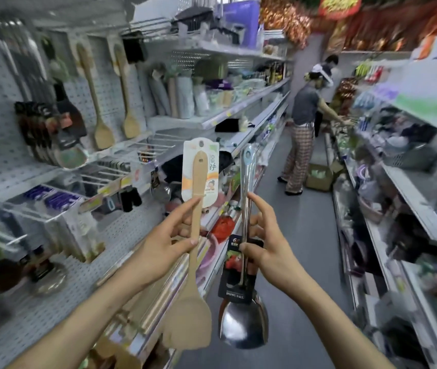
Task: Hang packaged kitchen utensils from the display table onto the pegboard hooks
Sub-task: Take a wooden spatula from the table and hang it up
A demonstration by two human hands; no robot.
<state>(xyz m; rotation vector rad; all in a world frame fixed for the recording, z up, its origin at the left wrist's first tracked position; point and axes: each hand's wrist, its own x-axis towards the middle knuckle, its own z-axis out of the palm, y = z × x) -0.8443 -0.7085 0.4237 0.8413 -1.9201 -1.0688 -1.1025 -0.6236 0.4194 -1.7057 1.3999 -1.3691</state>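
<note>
My left hand (164, 243) grips the handle of a wooden spatula (188, 323), held upright with its blade down and a white and orange card at the top. My right hand (265, 241) grips a steel spatula (244, 323) by its handle, blade down, with a dark label card and a pale blue loop on top. Both utensils hang in the air over the aisle. The white pegboard (1, 166) runs along the left, with wooden spatulas (103, 129) and dark packaged utensils (39, 129) hanging from it. Bare metal hooks (156, 145) stick out lower down.
Shelves of goods (238, 102) continue behind the pegboard along the left. A second shelf unit (398, 182) lines the right side. The grey aisle floor (305, 235) runs between them. Two people (302, 123) stand far down the aisle beside a cardboard box (318, 177).
</note>
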